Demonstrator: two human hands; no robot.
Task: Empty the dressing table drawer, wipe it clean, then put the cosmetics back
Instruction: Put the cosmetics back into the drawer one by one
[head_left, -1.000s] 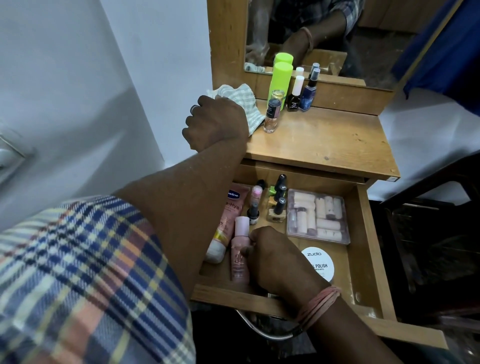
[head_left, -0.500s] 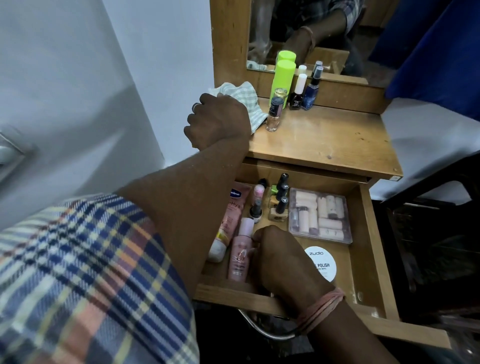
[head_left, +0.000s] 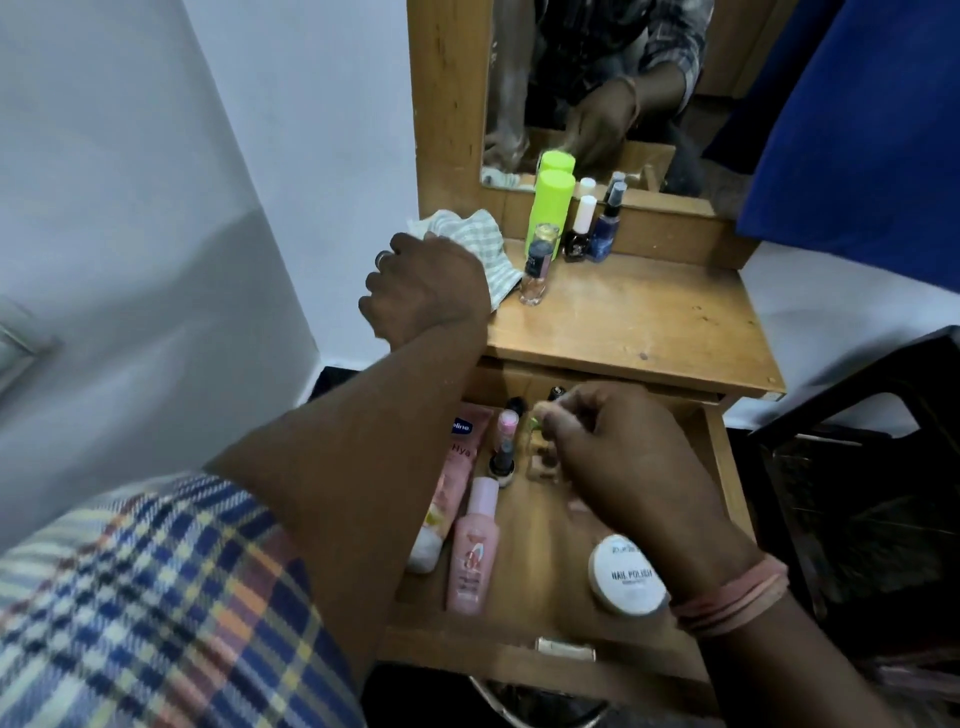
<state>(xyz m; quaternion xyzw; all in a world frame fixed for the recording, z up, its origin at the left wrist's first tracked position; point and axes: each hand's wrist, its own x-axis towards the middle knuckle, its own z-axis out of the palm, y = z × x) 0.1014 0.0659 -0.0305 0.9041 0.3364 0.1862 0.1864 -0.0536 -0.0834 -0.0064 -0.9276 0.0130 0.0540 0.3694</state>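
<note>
The wooden drawer (head_left: 723, 467) stands pulled out under the dressing table top (head_left: 649, 317). In it lie a pink bottle (head_left: 474, 551), a pink Vaseline tube (head_left: 448, 483), a pink-capped stick (head_left: 505, 441) and a white round nail polish jar (head_left: 626, 574). My right hand (head_left: 618, 457) is over the drawer's back middle, its fingers curled and pinching a small nail polish bottle (head_left: 543, 465); the picture is blurred there. It hides the clear case. My left hand (head_left: 426, 286) grips a checked cloth (head_left: 478, 234) at the table top's left edge.
On the table top stand a lime-green bottle (head_left: 550, 208), a clear glass bottle (head_left: 537, 265), a white-capped polish (head_left: 581, 234) and a blue one (head_left: 608, 228) below the mirror (head_left: 597, 78). A white wall is at left, a dark chair (head_left: 883, 467) at right.
My right hand has left the pink bottle at the drawer's front and moved back to the small nail polish bottles. My left hand stays on the cloth.
</note>
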